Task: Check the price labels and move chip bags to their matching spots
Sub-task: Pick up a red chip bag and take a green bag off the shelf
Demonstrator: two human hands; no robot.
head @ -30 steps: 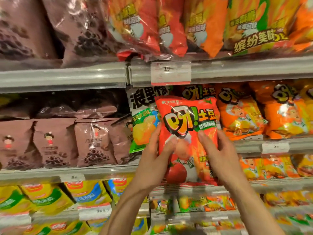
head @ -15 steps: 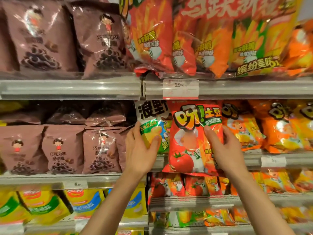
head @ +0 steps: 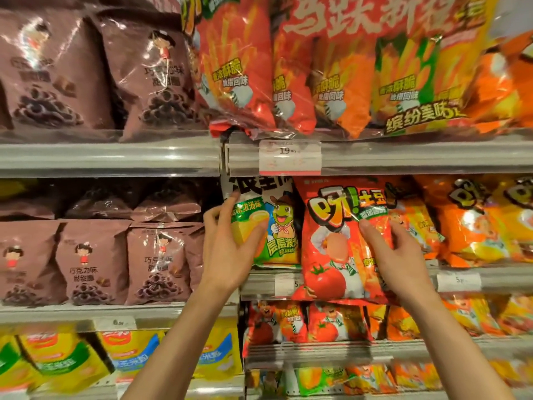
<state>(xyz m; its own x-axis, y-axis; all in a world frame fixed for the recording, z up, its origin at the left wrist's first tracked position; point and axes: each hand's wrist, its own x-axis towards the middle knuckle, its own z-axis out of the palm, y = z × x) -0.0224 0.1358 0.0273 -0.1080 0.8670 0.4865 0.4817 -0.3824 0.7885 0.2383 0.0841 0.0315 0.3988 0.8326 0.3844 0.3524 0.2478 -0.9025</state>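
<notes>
A red tomato chip bag (head: 331,241) stands upright on the middle shelf, and my right hand (head: 395,255) holds its right side with the thumb on the front. To its left stands a green and white chip bag (head: 277,226) with a cartoon turtle. My left hand (head: 230,249) grips that bag's left edge, thumb across its front. A price label reading 19 (head: 290,157) hangs on the shelf rail above. Two small labels showing 5 (head: 288,284) (head: 458,281) sit on the rail below the bags, the left one partly hidden by the red bag.
Orange chip bags (head: 467,223) fill the middle shelf to the right. Brown chocolate snack bags (head: 95,261) line the left bay, with a label reading 6 (head: 115,323) beneath. Large red and orange multipacks (head: 317,67) crowd the top shelf. Yellow bags (head: 72,362) sit lower left.
The red bag went from in front of the shelf up into the middle shelf row. My left hand left it and took the green and white bag beside it.
</notes>
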